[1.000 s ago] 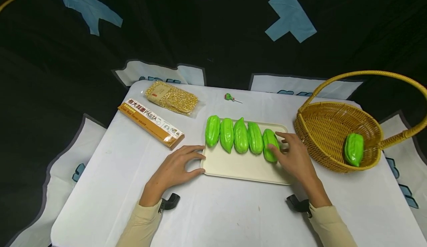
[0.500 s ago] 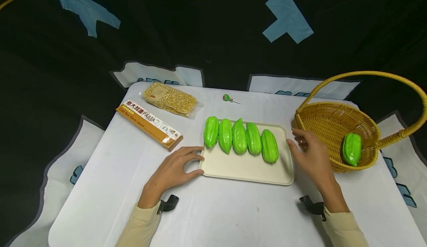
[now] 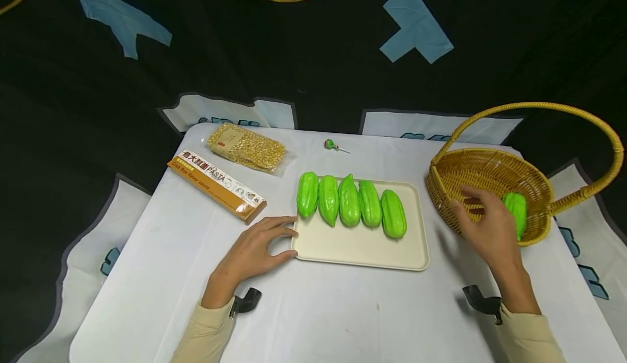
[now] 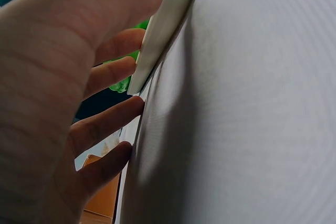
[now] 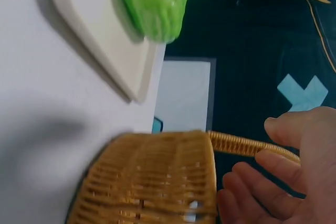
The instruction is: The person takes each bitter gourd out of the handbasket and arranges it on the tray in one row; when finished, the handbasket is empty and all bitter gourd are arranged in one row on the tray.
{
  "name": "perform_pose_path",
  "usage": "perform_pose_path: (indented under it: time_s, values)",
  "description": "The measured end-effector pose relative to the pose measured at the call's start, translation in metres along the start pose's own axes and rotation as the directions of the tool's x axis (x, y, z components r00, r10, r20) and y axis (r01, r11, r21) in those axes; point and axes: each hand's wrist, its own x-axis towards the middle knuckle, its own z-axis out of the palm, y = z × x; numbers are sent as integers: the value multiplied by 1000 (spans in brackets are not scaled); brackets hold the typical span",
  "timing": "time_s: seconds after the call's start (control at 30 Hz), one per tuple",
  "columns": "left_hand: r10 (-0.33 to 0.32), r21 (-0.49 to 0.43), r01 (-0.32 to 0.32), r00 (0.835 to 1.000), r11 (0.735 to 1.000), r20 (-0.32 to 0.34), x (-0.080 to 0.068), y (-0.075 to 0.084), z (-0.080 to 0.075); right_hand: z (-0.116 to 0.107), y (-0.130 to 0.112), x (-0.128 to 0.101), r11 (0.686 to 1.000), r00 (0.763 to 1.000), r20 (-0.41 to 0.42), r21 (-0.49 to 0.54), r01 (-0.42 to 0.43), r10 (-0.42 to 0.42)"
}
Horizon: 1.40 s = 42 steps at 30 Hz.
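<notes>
Several bright green ridged gourds (image 3: 350, 206) lie side by side along the far part of a cream tray (image 3: 362, 251). My left hand (image 3: 289, 238) rests flat on the white table, its straight fingers (image 4: 118, 72) touching the tray's left edge (image 4: 168, 19). My right hand (image 3: 477, 205) reaches over the near rim of a wicker basket (image 3: 490, 170), fingers (image 5: 252, 177) relaxed and holding nothing. One more green gourd (image 3: 517, 210) lies inside the basket, just right of that hand and partly hidden by it. In the right wrist view the basket wall (image 5: 152, 177) fills the bottom, with the tray corner (image 5: 100, 40) behind.
An orange pasta box (image 3: 217, 184) and a bag of yellow kernels (image 3: 246, 148) lie at the back left. A small green lollipop (image 3: 333, 145) sits behind the tray. The basket's tall handle (image 3: 588, 129) arches over it. Dark cloth surrounds the white table (image 3: 313, 308).
My right hand left the rightmost gourd on the tray and moved right, over the basket's rim towards the gourd inside. The left hand stayed at the tray's edge.
</notes>
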Motion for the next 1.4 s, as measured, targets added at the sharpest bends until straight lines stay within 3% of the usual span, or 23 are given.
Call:
perform_pose_path:
  time_s: [0.4, 0.73, 1.13, 1.4]
  values:
    - [17, 6, -17, 1000, 1000, -9, -1, -1, 0, -25, 30, 5, 983, 986, 39, -95, -157, 162]
    - [21, 6, -21, 1000, 1000, -15, -2, -1, 0, -33, 57, 16, 930, 948, 80, -236, -283, 309]
    - [9, 3, -9, 1000, 1000, 5, 1, 0, 0, -36, 79, 20, 883, 923, 87, -336, -327, 375]
    - [7, 8, -7, 1000, 1000, 2, 1, 1, 0, -34, 81, 27, 831, 895, 104, -429, -354, 435]
